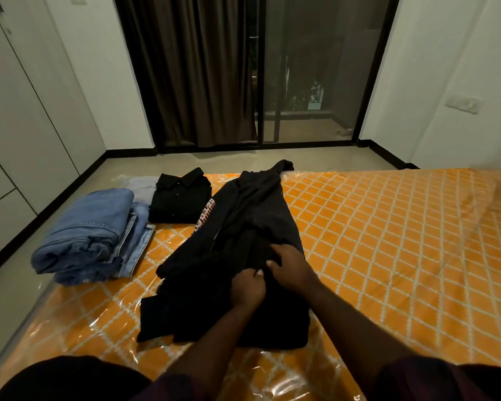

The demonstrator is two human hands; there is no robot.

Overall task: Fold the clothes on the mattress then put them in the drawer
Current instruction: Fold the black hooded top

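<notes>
A black hoodie [243, 215] with orange lettering on one sleeve lies spread lengthwise on the orange patterned mattress [388, 241]. My left hand [248, 286] and my right hand [289, 266] sit side by side on its middle, each with fingers curled into the black cloth. Folded blue jeans [90, 235] are stacked at the mattress's left edge. A folded black collared shirt [181, 196] lies behind them, with a pale folded garment [141, 185] at its left.
The mattress is wrapped in clear plastic and lies on a grey floor [55, 227]. White wardrobe doors and drawer fronts [0, 180] line the left wall. A dark curtain [194, 68] and a glass sliding door [307, 68] stand beyond.
</notes>
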